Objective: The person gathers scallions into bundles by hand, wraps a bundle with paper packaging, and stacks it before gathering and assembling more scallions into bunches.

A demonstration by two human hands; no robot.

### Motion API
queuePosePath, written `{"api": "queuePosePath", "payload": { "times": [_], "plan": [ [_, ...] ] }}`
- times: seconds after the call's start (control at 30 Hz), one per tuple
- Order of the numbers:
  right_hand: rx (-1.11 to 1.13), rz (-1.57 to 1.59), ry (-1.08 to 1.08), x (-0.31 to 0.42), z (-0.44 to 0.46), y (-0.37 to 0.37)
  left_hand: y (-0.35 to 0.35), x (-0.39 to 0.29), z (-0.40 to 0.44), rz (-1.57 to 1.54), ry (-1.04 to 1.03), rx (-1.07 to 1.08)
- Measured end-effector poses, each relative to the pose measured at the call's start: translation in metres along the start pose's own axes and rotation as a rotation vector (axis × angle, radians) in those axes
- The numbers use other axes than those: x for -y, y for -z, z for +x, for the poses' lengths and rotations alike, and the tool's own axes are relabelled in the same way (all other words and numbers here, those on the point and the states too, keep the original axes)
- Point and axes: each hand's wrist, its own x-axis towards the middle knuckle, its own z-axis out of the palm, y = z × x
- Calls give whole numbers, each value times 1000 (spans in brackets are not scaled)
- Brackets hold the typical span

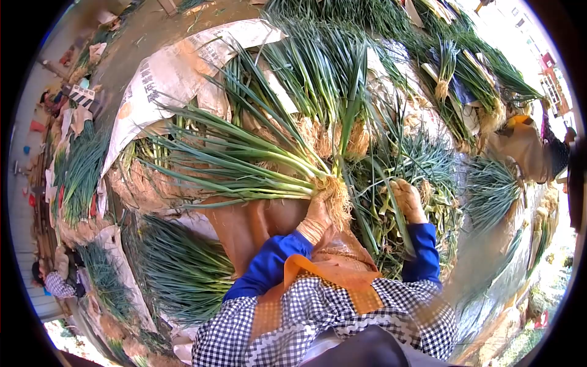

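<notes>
My left hand (317, 219) is closed around a bunch of green onions (269, 160) just by its pale, stringy roots (337, 197). The long green leaves fan out to the left and upward, over the brown apron (229, 223) on my lap. To the right, my right hand (408, 200) has its fingers curled in at a long, loose green onion leaf (399, 219), which runs past the fingertips. Beneath that hand lies a heap of stripped leaves and trimmings (391, 244), some green, some yellowed.
Rooted green onion bunches (312, 73) stand ahead of me beside a printed white sack (162, 73). Another pile of green onions (177, 263) lies at my left. More bunches (471, 79) are at the upper right. Other people (61, 282) sit at the far left and far right (529, 147).
</notes>
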Motion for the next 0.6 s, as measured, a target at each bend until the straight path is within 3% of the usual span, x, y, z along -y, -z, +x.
{"api": "queuePosePath", "payload": {
  "times": [0.03,0.07,0.1,0.13,0.17,0.23,0.37,0.4,0.43,0.5,0.53,0.57,0.6],
  "plan": [
    [-123,-724,58,-29,19,0,6,2,4,4,9,4],
    [-23,-560,57,-10,15,-1,18,2,13,37,-5,26],
    [-45,-106,276,11,8,-18,22,0,21,68,-26,51],
    [22,-132,295,56,-2,-22,15,0,15,115,-38,63],
    [93,81,371,77,-3,-36,10,3,11,117,-97,55],
    [9,75,504,103,8,-57,1,2,4,171,-159,68],
    [111,-106,458,114,39,-84,15,-1,10,213,-157,58],
    [101,-338,692,112,45,-87,16,0,11,213,-159,43],
    [-55,-277,753,105,52,-108,18,0,14,212,-159,31],
    [-110,-254,821,102,42,-107,21,0,17,179,-138,20],
    [-112,-413,784,104,38,-105,21,1,16,151,-130,19],
    [-76,-402,825,103,32,-96,21,1,15,125,-122,19],
    [-11,-147,806,89,28,-96,21,-1,14,121,-110,42]
  ]
}}
